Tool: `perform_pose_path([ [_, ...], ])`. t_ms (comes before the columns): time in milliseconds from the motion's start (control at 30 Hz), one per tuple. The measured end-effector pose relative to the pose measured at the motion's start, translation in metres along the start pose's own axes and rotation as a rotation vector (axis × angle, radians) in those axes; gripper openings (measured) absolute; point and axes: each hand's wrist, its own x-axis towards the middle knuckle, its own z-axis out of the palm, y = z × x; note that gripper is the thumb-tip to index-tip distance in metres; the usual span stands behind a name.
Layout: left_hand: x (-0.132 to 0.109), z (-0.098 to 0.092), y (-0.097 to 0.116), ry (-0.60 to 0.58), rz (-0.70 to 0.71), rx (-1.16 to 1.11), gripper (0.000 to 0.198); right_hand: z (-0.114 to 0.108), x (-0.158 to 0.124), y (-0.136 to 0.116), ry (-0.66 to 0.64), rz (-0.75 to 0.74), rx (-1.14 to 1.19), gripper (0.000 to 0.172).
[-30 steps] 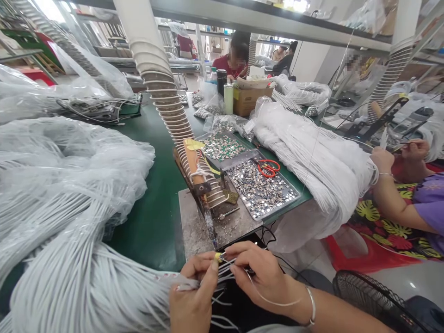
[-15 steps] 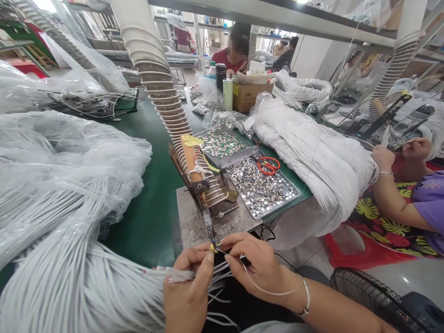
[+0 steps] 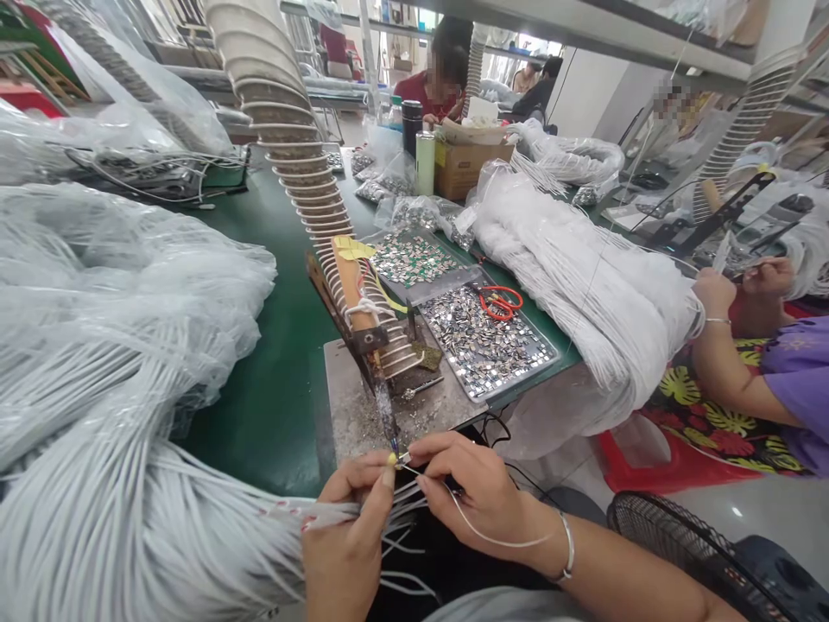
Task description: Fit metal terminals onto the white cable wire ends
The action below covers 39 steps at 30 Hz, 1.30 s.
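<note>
My left hand [image 3: 346,540] is closed on a white cable, its thumb and forefinger pinching beside a small yellow piece [image 3: 392,460] whose kind I cannot make out. My right hand [image 3: 476,497] pinches a small metal connector [image 3: 405,458] and a thin solder wire [image 3: 496,543], which loops back below the fingers. Right above the fingertips, the tip of a clamped soldering iron [image 3: 384,406] points down at the yellow piece. A thick bundle of white cables [image 3: 168,518] runs from the left under my left hand. Loose cable ends hang between both hands.
A spiral duct [image 3: 301,164] rises behind the iron. A tray of metal connectors [image 3: 485,345] with red-handled scissors [image 3: 500,302] lies right, a tray of small green boards [image 3: 414,257] behind. Another white cable bundle [image 3: 583,259], a fan [image 3: 667,544] and a co-worker's arm [image 3: 731,371] are further right.
The view has shifted slightly. Both hands keep their grip at the iron tip, and the metal connector shows a little more clearly between them.
</note>
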Motion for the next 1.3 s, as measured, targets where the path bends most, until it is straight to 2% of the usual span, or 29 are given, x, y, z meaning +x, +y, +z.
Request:
perform_pose_path([
  [100, -0.009, 0.004, -0.014, 0.039, -0.086, -0.066, 0.019, 0.003, -0.007, 0.004, -0.020, 0.012, 0.007, 0.007],
  [300, -0.013, 0.002, -0.027, -0.036, -0.217, -0.173, 0.019, 0.003, -0.010, 0.004, -0.037, -0.001, 0.034, 0.007],
  [767, -0.002, 0.006, -0.002, 0.018, -0.308, -0.373, 0.024, 0.001, 0.007, -0.001, 0.061, -0.055, 0.027, 0.007],
  [1133, 0.001, 0.009, 0.012, 0.074, -0.345, -0.520, 0.020, 0.001, 0.014, -0.003, 0.072, -0.064, 0.042, 0.008],
  [1300, 0.001, 0.011, 0.008, 0.062, -0.367, -0.550, 0.020, 0.002, 0.011, 0.001, 0.050, -0.063, 0.058, 0.007],
])
